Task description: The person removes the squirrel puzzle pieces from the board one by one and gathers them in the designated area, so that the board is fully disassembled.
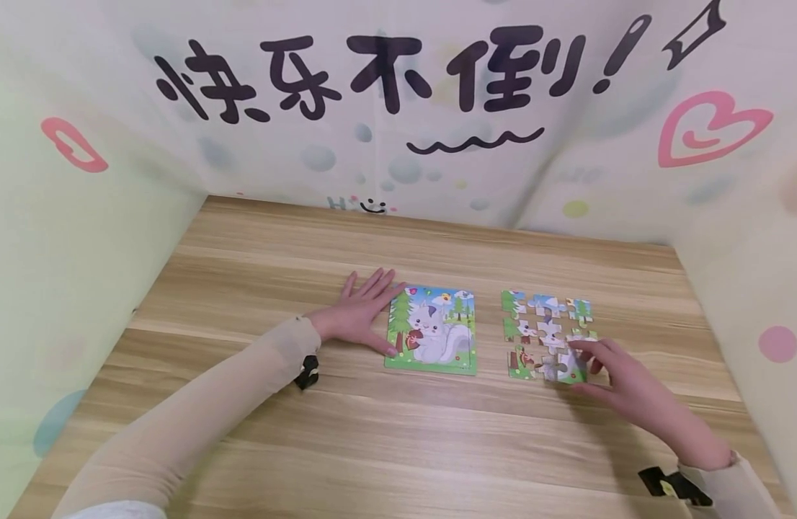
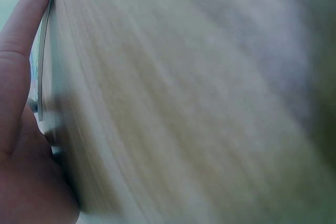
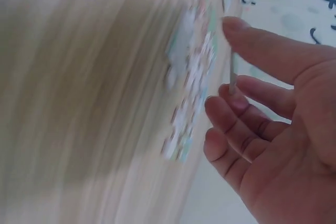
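Observation:
My left hand point(image 1: 359, 313) lies with fingers spread over the left edge of a square squirrel puzzle board point(image 1: 437, 339), the thumb at its lower left. The left wrist view shows the thumb point(image 2: 16, 66) along the board's thin edge point(image 2: 44, 61). To the right, loose jigsaw pieces point(image 1: 518, 328) lie spaced out in rows with parts of the same squirrel picture. My right hand point(image 1: 625, 382) is at their lower right corner, pinching a jigsaw piece point(image 3: 232, 72) between thumb and fingers; it shows edge-on in the right wrist view.
The wood-grain table point(image 1: 398, 447) carries the board and the pieces. A white printed cloth point(image 1: 385, 166) with large black characters hangs behind it, and pale cloth walls point(image 1: 749, 288) stand at both sides. Dark straps point(image 1: 674, 486) circle both wrists.

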